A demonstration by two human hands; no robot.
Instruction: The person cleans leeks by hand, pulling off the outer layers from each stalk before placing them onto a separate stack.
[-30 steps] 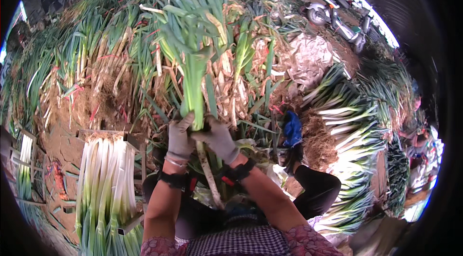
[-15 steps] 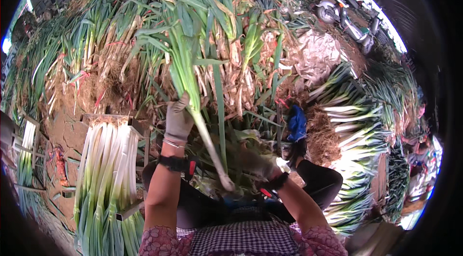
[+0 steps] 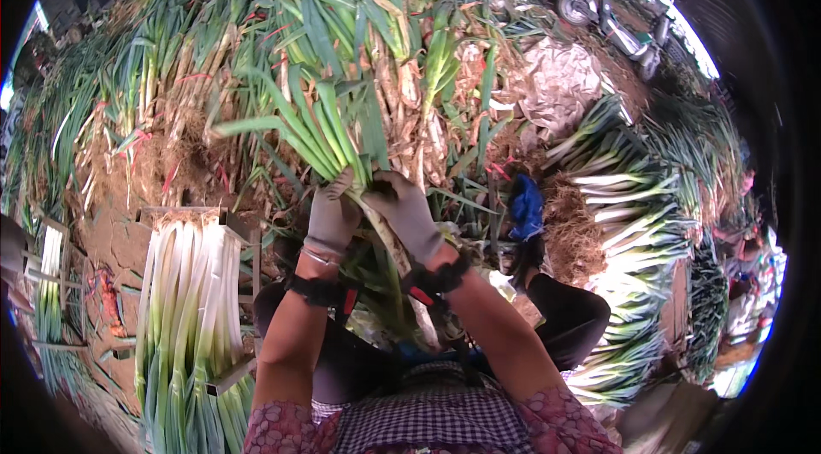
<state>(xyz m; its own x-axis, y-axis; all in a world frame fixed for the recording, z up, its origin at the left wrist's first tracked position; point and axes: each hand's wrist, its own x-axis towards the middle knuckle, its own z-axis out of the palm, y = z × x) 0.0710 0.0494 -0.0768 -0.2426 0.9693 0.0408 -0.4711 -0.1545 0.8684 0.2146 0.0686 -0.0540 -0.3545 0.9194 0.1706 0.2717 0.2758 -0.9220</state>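
In front of me a long green onion (image 3: 389, 240) slants from its fanned green leaves down to its pale root end near my lap. My left hand (image 3: 333, 219), in a pale work glove, is closed round it where the leaves spread. My right hand (image 3: 406, 213), gloved the same way, pinches the stalk's outer layer just beside the left, thumb and fingers bent. The stalk's lower part looks brownish and passes by my right wrist. Loose peeled leaves (image 3: 376, 291) lie below my hands, between my knees.
Heaped unpeeled green onions (image 3: 171, 86) with dry roots lie ahead. A metal rack (image 3: 235, 227) of clean white stalks stands left. More stalks (image 3: 633, 240) are stacked right, near a blue cloth bundle (image 3: 525, 208) and crumpled sacking (image 3: 560, 91). A scooter (image 3: 620, 31) is parked far right.
My right hand has come up from the low leaves to the stalk beside my left hand. A different-looking, browner green onion with several leaves is now in my hands.
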